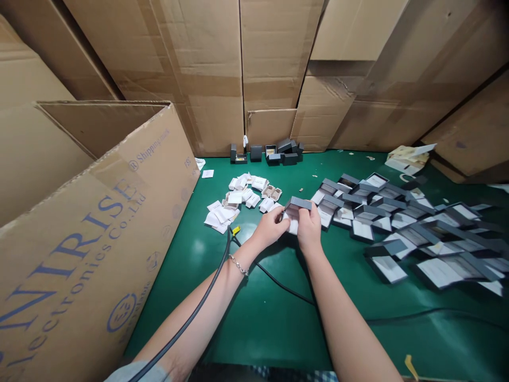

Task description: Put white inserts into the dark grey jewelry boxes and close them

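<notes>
Between my two hands is a small dark grey box (298, 203) with its lid raised and a white inside showing. My left hand (271, 227) pinches its left side. On the right side, my right hand (309, 227) grips the box with the thumb near the lid. Just to the right lie many similar open grey boxes (361, 229) with white insides, spread in rows. Left of my hands is a loose pile of small white folded cards and inserts (234, 197). A black cable (222, 265) with a yellow tag passes over my left forearm.
A large printed cardboard carton (119, 239) stands at the left. Several black boxes (256, 153) sit at the back of the green table (238, 339), before stacked cartons (207, 69). Cream-coloured packaging (407, 159) lies at the back right.
</notes>
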{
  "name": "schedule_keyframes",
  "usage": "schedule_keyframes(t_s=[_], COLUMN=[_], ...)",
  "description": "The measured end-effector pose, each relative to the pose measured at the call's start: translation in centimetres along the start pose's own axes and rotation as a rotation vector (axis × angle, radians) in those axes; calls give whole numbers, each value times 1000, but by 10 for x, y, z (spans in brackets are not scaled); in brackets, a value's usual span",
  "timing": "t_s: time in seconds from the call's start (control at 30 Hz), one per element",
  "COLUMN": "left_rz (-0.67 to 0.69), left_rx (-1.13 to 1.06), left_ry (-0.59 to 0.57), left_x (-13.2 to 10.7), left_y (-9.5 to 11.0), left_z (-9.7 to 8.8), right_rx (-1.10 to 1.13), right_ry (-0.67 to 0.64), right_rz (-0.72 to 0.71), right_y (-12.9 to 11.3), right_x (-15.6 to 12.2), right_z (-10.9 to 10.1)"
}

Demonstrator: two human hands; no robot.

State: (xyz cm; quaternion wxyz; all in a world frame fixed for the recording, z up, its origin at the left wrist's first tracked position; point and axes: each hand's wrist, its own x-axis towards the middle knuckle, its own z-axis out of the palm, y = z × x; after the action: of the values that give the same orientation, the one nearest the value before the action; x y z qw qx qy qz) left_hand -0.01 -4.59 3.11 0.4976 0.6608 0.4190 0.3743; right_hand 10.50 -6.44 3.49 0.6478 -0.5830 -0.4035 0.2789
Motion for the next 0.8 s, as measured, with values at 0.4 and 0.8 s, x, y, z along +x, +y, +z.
schedule_keyframes(t_s=[0.4, 0.8], left_rz=[19, 1], left_rx=[-65, -47], left_ry=[10, -24], left_x=[6, 3], left_y=[-14, -5], left_z=[-1, -1], right_rx=[61, -356], right_ry=[-107, -60], right_rz=[64, 40], right_y=[1, -3], right_x=[1, 2], right_z=[4, -8])
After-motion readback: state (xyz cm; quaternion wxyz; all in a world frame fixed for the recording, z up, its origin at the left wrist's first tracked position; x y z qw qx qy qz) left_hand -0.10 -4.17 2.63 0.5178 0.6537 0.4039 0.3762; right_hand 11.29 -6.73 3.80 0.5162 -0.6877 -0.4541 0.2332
